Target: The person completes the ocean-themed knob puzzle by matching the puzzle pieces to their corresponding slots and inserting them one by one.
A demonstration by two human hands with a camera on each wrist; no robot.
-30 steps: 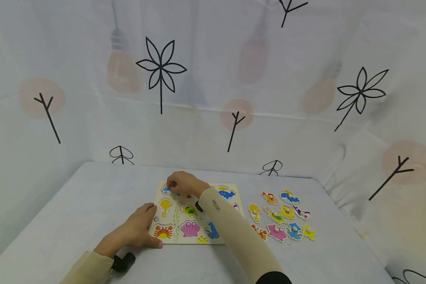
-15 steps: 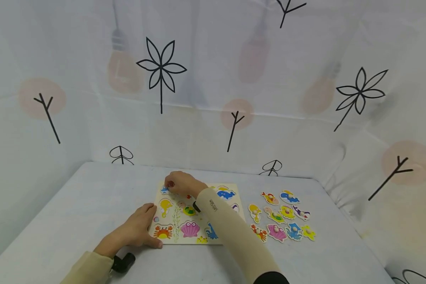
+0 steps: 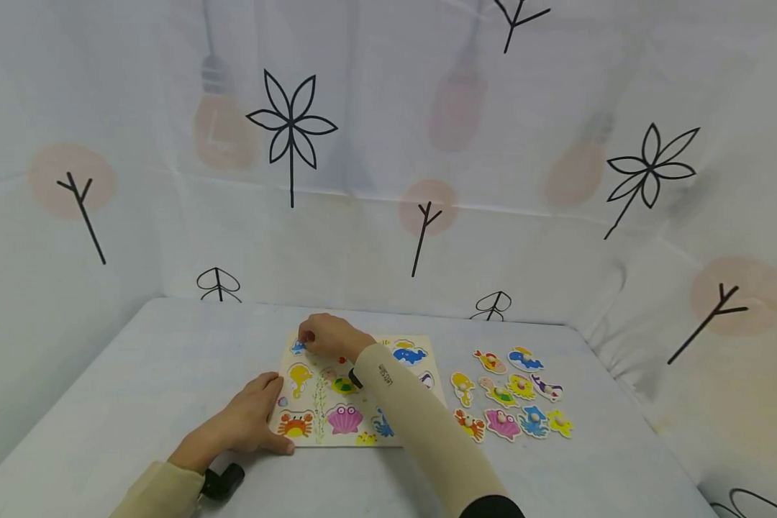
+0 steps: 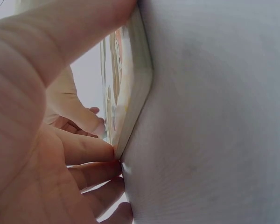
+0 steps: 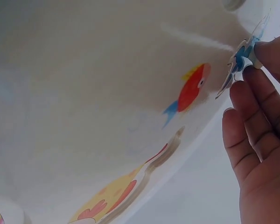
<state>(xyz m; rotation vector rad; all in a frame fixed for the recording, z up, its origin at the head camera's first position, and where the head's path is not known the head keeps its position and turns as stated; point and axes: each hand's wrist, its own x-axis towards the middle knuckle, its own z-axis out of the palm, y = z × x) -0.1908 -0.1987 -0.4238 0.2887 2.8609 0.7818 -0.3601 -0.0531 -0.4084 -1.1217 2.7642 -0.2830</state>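
A white backdrop cloth [image 3: 356, 244], creased and printed with line-drawn leaves and peach blobs, hangs behind and at the sides. In front spreads the surface [image 3: 188, 352], covered in something pale and matt. On it lies the puzzle board [image 3: 337, 440], a flat cream rectangle with thick, smooth edges, set nearly square to the person, presumably so both arms can reach it.

Ten loose pieces [image 3: 500, 393] lie just to the board's right, knobs up, apparently kept aside to stay within reach; they are thin, glossy-looking sea animals with wavy, pale-rimmed outlines.

The left hand [image 3: 255, 414] brackets the board's near left corner, thumb apart along the front edge and fingers loosely extended against the left side, likely to stop it sliding. The right hand [image 3: 330, 336] reaches over the board's far left part, its thumb and fingertips pinching a blue piece [image 5: 242, 58]. That piece is thin, scalloped and tilted; whether its lower edge touches the board I cannot tell. Near it is a red fish [image 5: 191, 88], flat print. Smallest is the pinched piece's pale, rounded knob, probably there for such a fingertip hold.
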